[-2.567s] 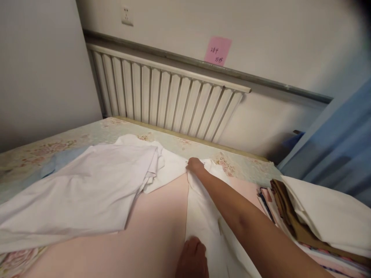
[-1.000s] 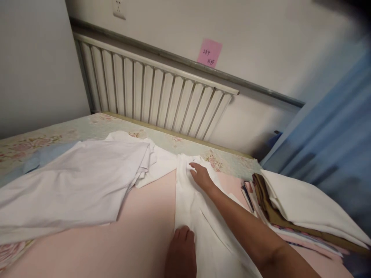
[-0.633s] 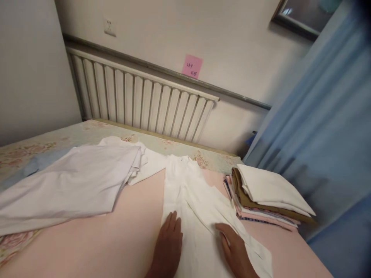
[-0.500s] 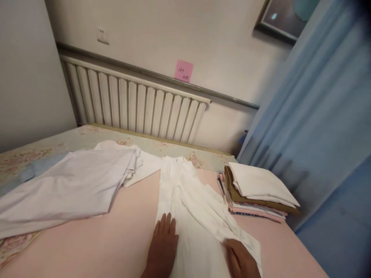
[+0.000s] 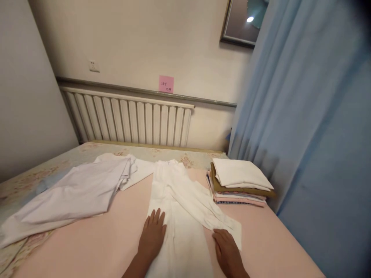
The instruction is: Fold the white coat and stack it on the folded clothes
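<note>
A white long-sleeved garment (image 5: 185, 231) lies spread out, its collar toward the wall and one sleeve slanting out to the right. My left hand (image 5: 152, 233) rests palm down on its left side, fingers stretched out. At the lower edge of the right sleeve (image 5: 213, 214), my right hand (image 5: 227, 251) lies with its back up and its fingers loosely bent, touching the cloth without a visible grip. The garment's lower end runs out of the picture.
A heap of white clothing (image 5: 78, 193) covers the left side of the bed. On the right stands a folded clothes stack (image 5: 242, 173), beside a blue curtain (image 5: 290, 116). Pink sheet (image 5: 116, 239) lies over a floral cover. Behind are a radiator (image 5: 130, 119) and a pink note (image 5: 166, 84).
The view has tilted up and turned right. My right hand's fingers, earlier curled at the sleeve's edge, now lie more loosely over it. My left hand stays flat on the garment.
</note>
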Demonstrator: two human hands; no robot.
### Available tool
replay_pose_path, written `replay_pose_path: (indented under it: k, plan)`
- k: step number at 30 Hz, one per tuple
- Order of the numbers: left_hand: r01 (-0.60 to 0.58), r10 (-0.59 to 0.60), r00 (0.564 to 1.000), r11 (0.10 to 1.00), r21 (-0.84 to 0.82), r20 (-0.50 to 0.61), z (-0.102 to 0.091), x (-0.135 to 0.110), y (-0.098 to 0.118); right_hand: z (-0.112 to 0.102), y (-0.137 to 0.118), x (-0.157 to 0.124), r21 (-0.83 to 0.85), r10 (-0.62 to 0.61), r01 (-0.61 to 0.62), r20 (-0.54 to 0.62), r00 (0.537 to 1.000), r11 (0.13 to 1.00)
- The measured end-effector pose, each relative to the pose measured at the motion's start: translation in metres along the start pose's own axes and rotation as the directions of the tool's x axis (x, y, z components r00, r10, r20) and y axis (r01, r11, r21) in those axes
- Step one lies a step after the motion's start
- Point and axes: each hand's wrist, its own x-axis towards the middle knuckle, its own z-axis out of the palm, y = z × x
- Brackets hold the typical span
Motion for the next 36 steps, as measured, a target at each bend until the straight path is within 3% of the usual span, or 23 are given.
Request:
replay_pose_path:
  k: [10,18,24,28,33,36]
  plan:
    - [0.048,-0.046,0.994,0.999,-0.016,0.098,-0.014,-0.019,0.024,-0.005,-0.003,0.003,0.044,0.020,-0.021,0.024,1.000,0.999]
    - [-0.043,0.044,0.999,0.999,0.027,-0.027,-0.007,-0.033,0.023,-0.009,-0.004,0.003,0.044,0.022,-0.022,-0.002,1.000,0.999]
    - [-0.047,0.048,0.998,0.998,0.031,-0.043,-0.011,-0.033,0.025,-0.007,0.001,-0.002,0.068,0.040,-0.042,0.033,0.999,0.997]
    - [-0.045,0.045,0.997,0.999,0.013,-0.062,-0.011,-0.034,0.025,-0.004,0.002,-0.004,0.106,0.047,-0.046,-0.002,0.999,0.993]
    - [-0.039,0.041,0.997,0.999,0.027,-0.060,-0.011,-0.034,0.026,-0.005,0.016,-0.006,0.141,0.167,-0.154,-0.086,0.982,0.978]
    - [-0.041,0.043,0.997,0.999,0.026,-0.063,-0.011,-0.034,0.026,-0.014,0.040,-0.004,0.051,0.308,-0.303,-0.140,0.941,0.951]
